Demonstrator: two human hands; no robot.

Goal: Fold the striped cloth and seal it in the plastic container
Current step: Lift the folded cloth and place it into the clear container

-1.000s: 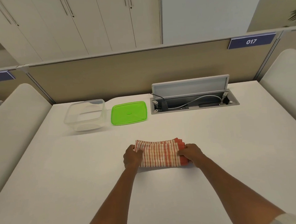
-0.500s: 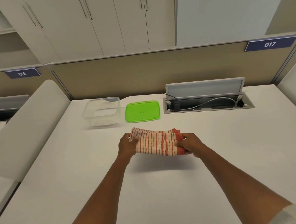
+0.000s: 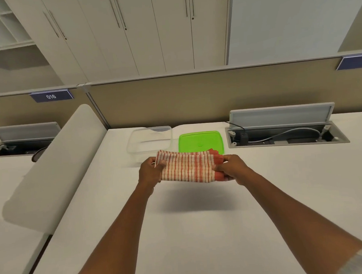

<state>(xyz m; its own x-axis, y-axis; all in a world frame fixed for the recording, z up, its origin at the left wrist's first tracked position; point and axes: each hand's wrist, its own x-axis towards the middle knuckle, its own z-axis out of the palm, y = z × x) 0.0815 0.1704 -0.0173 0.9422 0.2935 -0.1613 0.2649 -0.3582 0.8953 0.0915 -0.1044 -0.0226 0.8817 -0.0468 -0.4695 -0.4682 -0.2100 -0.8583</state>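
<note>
The folded striped cloth point(image 3: 188, 168), white with orange-red stripes, hangs in the air above the white desk point(image 3: 201, 230); its shadow falls on the desk below. My left hand point(image 3: 149, 171) grips its left end and my right hand point(image 3: 230, 168) grips its right end. Just beyond the cloth stands the clear plastic container point(image 3: 150, 141), open, with nothing visible inside; the cloth hides its near edge. The green lid point(image 3: 200, 141) lies flat to the right of the container.
An open cable tray point(image 3: 287, 134) with a raised flap and cords is set into the desk at the back right. A white rounded divider point(image 3: 52, 170) borders the desk on the left. A beige partition runs along the back.
Both hands have lifted the folded cloth off the desk and carried it forward, towards the container. The camera view has tilted up and shifted left.
</note>
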